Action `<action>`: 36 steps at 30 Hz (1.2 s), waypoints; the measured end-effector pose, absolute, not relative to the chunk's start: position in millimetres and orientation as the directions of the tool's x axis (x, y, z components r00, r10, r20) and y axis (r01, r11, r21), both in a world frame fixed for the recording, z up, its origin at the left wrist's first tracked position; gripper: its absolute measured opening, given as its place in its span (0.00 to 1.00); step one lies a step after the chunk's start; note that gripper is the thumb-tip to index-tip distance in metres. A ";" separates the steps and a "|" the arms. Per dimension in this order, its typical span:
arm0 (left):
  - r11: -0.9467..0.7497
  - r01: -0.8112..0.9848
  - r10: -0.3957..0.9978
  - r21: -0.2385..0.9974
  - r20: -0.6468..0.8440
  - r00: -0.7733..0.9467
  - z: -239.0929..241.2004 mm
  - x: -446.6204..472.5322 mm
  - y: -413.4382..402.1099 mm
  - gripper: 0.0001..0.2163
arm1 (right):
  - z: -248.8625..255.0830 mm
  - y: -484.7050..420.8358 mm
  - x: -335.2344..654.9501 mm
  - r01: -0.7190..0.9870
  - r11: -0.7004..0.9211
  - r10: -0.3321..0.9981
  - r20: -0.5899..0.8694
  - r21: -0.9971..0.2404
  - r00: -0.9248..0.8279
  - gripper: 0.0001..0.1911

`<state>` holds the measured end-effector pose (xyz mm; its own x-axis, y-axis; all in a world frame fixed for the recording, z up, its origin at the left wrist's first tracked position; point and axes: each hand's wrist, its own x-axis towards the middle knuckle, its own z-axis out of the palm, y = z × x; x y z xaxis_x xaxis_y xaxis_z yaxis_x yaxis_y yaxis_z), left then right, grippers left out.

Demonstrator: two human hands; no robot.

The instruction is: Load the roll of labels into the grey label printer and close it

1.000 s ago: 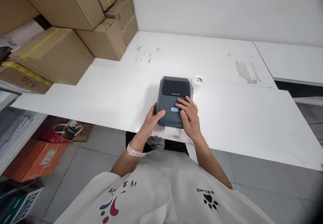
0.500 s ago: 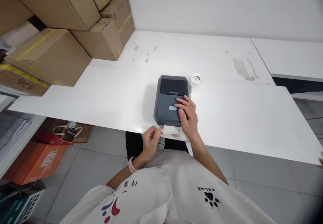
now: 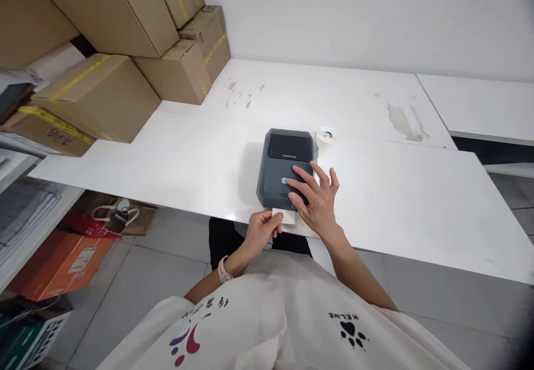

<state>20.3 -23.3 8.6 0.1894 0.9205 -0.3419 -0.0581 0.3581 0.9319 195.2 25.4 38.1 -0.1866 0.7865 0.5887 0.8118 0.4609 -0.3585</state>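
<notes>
A dark grey label printer (image 3: 273, 167) sits on the white table near its front edge. A white paper label (image 3: 287, 217) sticks out from the printer's front, over the table edge. My left hand (image 3: 262, 230) pinches the left side of this label between thumb and fingers. Over the printer's right front corner lies my right hand (image 3: 315, 196), its fingers spread and a fingertip at the light button (image 3: 286, 181). Behind the printer's right side stands a white roll of labels (image 3: 324, 135).
Several taped cardboard boxes (image 3: 100, 94) are piled at the table's left end. The white table (image 3: 396, 203) stretches to the right, with worn patches towards the wall. Below on the left, an orange box (image 3: 62, 264) and a paper bag (image 3: 142, 220) stand on the floor.
My left hand has moved right and up onto the label and pinches it. My right hand's fingers have spread, with a finger now at the button. The view has shifted slightly.
</notes>
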 end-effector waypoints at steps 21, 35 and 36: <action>0.087 0.300 0.995 0.950 -0.072 -0.062 40.3 -7.0 73.2 0.21 | 107.8 152.3 203.5 0.537 0.636 0.611 0.787 -0.555 0.090 0.34; 0.065 0.684 0.998 0.727 -0.062 -0.029 44.9 11.4 104.5 0.24 | 88.3 125.7 190.3 0.848 0.415 0.870 0.415 -0.330 -0.265 0.21; 0.061 0.703 0.998 0.709 -0.054 -0.033 45.2 11.9 104.7 0.24 | 84.6 122.1 184.2 0.881 0.400 0.909 0.231 -0.251 -0.346 0.20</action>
